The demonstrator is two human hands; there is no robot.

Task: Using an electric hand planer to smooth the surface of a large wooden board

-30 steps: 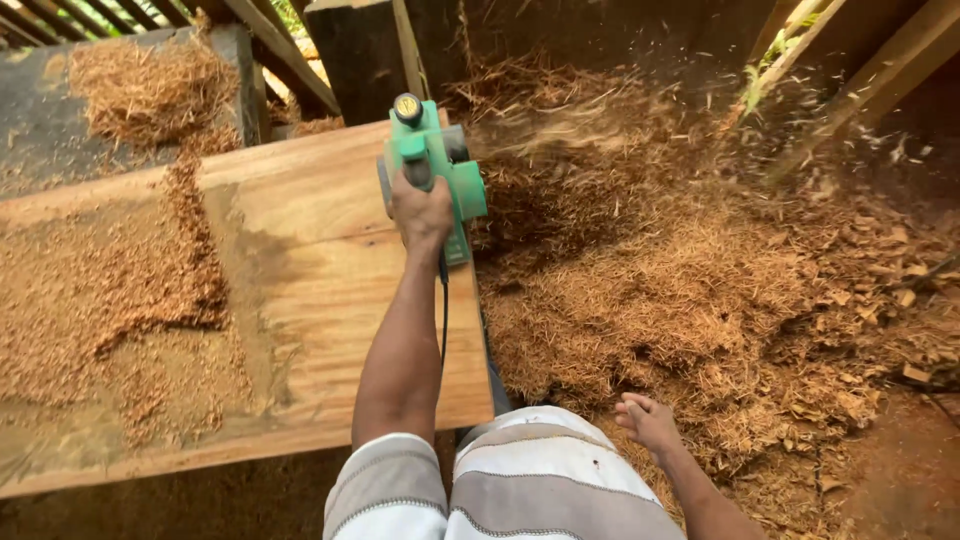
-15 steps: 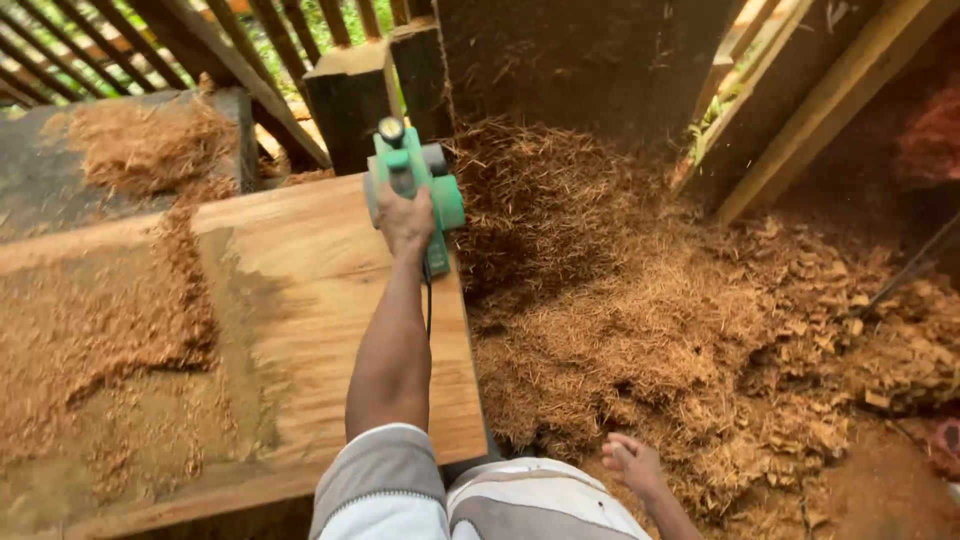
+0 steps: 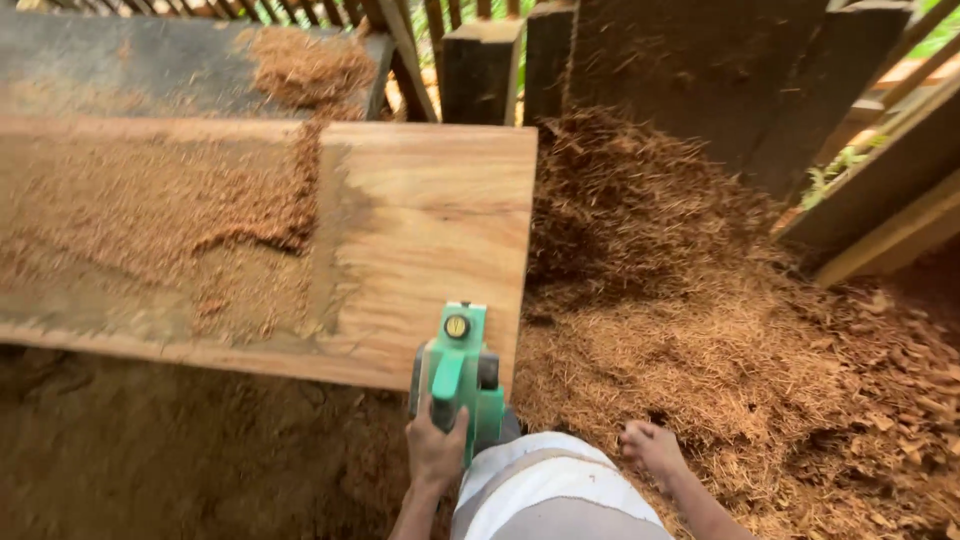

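My left hand grips the rear handle of a green electric planer. The planer sits at the near right corner of a wide wooden board, its front on the wood and its back end over the edge. The right part of the board is freshly planed and pale. My right hand hangs free to the right of my body, fingers loosely curled, holding nothing, just above the shavings.
A deep heap of reddish wood shavings covers the ground to the right. More shavings lie over the board's left half. Dark posts and slanted beams stand beyond the board. Dusty ground lies below.
The planer, held at the board's far end before, has been drawn back along the right edge to the near corner. My right hand has closed from spread fingers to a loose curl.
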